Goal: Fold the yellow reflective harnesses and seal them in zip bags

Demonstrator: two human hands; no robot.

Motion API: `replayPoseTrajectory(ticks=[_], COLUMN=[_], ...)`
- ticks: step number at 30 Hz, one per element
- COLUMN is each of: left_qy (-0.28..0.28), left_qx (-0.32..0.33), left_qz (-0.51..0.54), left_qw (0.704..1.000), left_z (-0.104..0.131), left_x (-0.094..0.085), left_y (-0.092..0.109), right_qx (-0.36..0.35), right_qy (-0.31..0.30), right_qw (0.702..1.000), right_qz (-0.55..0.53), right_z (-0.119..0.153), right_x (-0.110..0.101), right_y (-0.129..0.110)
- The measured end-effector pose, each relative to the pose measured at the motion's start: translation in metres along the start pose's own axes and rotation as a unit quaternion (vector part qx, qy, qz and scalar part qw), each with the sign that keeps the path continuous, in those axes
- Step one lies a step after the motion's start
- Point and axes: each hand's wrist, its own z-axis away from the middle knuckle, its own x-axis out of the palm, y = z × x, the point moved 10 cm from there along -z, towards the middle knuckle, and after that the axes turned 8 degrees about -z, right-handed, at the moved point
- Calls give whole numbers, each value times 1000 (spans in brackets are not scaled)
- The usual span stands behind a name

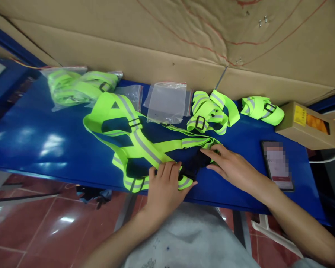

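A neon-yellow reflective harness with grey stripes and black sliders lies spread on the blue table. My left hand is closed over its lower strap at the front edge, fingers curled on top and thumb to the right. At the harness's right end, my right hand has its thumb and fingers around a dark part and the bunched strap beside it. That part is black and its exact shape is hard to make out. Partly, the fingers hide the strap underneath.
Behind lie bagged yellow harnesses, clear zip bags, a loosely bundled harness and a rolled one. A cardboard box and a phone are at right. A cardboard-covered panel rises behind the blue table.
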Motion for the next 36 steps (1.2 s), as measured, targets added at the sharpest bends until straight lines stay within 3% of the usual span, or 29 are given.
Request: replayPoseTrajectory(ticks=[5, 16, 23, 30, 36], left_qy=[-54, -36, -20, -33, -39], left_qx=[31, 47, 29, 30, -25], left_qz=[30, 35, 38, 46, 98], left_qw=[998, 998, 999, 998, 994], left_z=[-5, -9, -10, -15, -23], left_x=[7, 11, 8, 9, 5], left_y=[-5, -3, 2, 7, 10], right_qx=[-32, -25, -42, -66, -100], right_qy=[-33, -20, 5, 52, 69], right_qw=[998, 990, 999, 996, 989], right_qz=[-47, -138, -18, 35, 86], right_z=[-3, -2, -2, -3, -3], right_x=[7, 14, 10, 5, 7], right_y=[2, 2, -11, -23, -45])
